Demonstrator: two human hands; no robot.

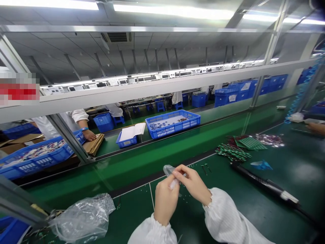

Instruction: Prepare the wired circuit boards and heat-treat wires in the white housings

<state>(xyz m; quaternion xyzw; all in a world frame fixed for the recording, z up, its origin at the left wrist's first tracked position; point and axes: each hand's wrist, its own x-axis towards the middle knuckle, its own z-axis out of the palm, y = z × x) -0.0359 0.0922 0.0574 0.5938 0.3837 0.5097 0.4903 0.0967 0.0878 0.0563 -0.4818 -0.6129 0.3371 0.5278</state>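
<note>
Clear plastic makes up the small bag point(168, 170) pinched between the person's two hands, held above the near edge of the green worktop point(195, 225). Left hand point(166, 200) and right hand point(195, 184) meet at the fingertips, both closed on the bag; its contents, if any, are too hidden by the fingers to tell. White elastic-cuffed sleeves point(225, 217) cover the forearms. Tiny white specks and a couple of thin green-headed parts point(206, 168) lie just beyond the hands.

To the right, a black corded handheld tool, seemingly an electric screwdriver point(264, 183), lies near a crumpled blue piece of film point(261, 165). Behind it sit a heap of narrow green strips point(232, 152), a green panel point(251, 142) and a scatter of shiny silvery pieces point(270, 140). At the left rests a large crumpled clear plastic bag point(82, 217).

Across the green divider stand a blue crate point(172, 128) of small parts and a little blue tray point(127, 142) bearing white paper. A co-worker's hand point(89, 135) rests on stacked brown cardboard point(95, 145).
</note>
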